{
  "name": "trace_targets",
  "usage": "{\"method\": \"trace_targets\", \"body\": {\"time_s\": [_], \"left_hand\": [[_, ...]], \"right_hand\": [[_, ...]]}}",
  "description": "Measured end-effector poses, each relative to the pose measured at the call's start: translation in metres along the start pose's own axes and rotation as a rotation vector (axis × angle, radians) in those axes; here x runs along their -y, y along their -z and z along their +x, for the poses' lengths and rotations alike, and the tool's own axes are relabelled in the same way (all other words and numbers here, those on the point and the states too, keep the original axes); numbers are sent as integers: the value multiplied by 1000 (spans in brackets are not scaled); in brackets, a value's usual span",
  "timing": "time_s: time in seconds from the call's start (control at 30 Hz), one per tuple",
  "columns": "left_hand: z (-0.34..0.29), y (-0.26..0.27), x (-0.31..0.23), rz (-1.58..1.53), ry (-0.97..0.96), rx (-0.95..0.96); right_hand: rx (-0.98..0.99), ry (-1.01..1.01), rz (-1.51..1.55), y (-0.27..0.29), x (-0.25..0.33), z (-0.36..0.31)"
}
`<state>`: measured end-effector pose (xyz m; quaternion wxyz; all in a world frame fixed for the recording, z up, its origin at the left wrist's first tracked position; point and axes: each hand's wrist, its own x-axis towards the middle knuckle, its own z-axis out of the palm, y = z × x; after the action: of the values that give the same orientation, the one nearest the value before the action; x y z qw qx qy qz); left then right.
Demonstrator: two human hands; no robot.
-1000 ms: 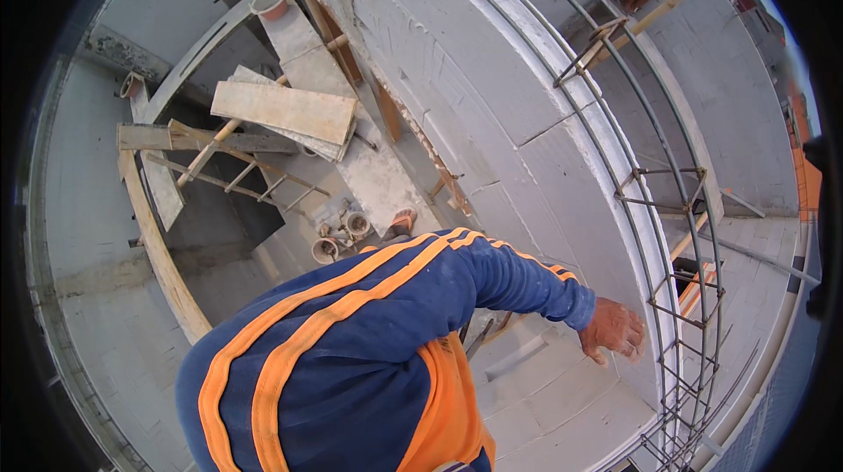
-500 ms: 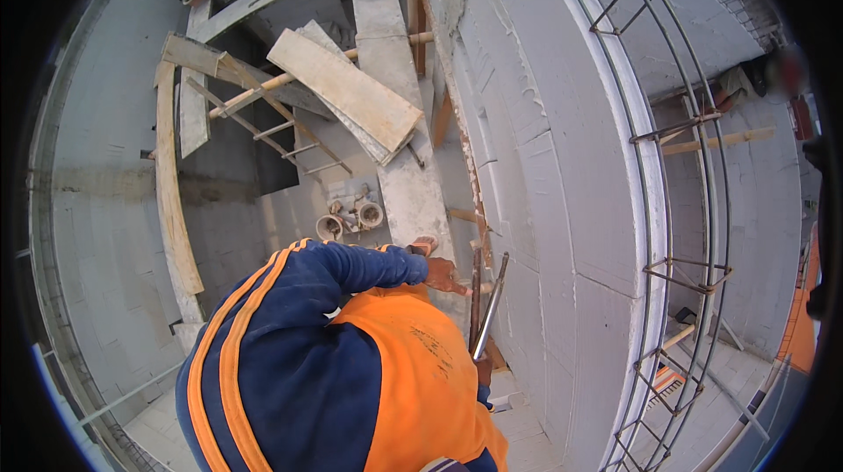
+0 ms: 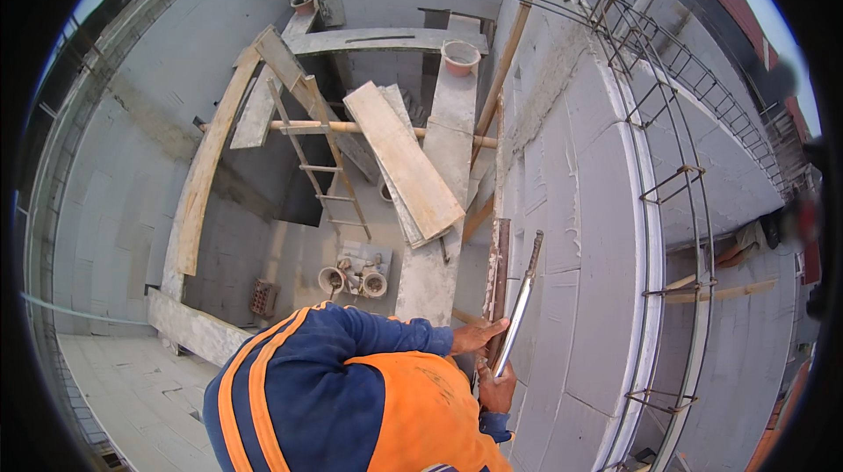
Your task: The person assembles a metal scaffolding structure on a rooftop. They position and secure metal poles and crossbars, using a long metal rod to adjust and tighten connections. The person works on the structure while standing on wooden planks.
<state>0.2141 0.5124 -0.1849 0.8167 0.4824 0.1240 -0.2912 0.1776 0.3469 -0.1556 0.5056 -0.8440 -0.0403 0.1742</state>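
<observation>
My left hand (image 3: 479, 336) comes in on a blue sleeve and lies around the lower end of a rusty upright bar (image 3: 498, 270) that stands against the white block wall (image 3: 580, 235). Just below it, my right hand (image 3: 498, 389) grips a long shiny metal rod (image 3: 522, 296). The rod slants up along the wall, right beside the rusty bar. My orange vest and blue shirt fill the lower middle of the view and hide both forearms' lower parts.
A rebar cage (image 3: 676, 208) runs along the top of the curved block wall. To the left there is a drop with wooden planks (image 3: 404, 160), a wooden ladder (image 3: 320, 165), a concrete beam (image 3: 439, 235), buckets (image 3: 460, 57), pipe fittings (image 3: 356, 279) and a brick (image 3: 262, 297).
One arm reached right to the rebar cage a second ago, then drew back. The view swung left, and now both hands are at the bar and rod by the wall.
</observation>
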Motion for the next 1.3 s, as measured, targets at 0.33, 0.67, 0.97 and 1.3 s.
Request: {"method": "trace_targets", "body": {"time_s": [0.33, 0.67, 0.97, 1.3], "left_hand": [[-20, 19, -60, 274, -348, -332], [-12, 26, -109, -109, -536, -478], [24, 64, -172, -515, -720, -658], [-3, 102, -278, -450, -1122, -650]], "right_hand": [[68, 225, 64, -8, 48, 51], [28, 344, 230, 7, 97, 77], [-146, 194, -26, 66, 102, 105], [-168, 177, 154, 64, 114, 140]]}}
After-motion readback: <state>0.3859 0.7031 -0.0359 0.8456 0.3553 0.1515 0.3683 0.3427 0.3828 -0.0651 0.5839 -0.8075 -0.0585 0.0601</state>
